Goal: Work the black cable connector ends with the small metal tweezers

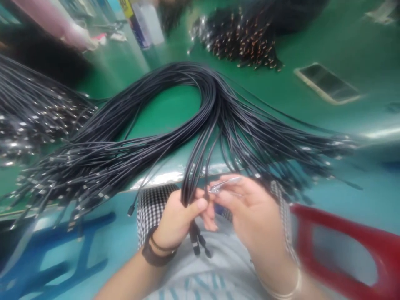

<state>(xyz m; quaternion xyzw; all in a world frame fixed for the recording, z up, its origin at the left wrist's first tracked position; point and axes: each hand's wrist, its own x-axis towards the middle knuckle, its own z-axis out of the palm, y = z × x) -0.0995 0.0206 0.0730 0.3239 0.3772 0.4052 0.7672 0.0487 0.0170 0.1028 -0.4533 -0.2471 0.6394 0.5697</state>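
A green-topped workbench [343, 46] is stretching across the view, with a blue stool frame [59, 246] and a red plastic chair [343, 246] standing below its edge. A smartphone [326, 83] is lying on the bench, near a heap of cable ends [237, 41], while a further cable pile [31, 121] is spreading along the left side. A great loop of thin black cables [215, 100] is draped over the bench edge, its strands fanning out and hanging toward the person's lap. The left hand [178, 221] is closing around a small group of those strands, and small black connectors [196, 241] are dangling below it. The right hand [253, 212] is narrowly pinching slim metal tweezers [224, 184], their tips just beside the gathered strands.
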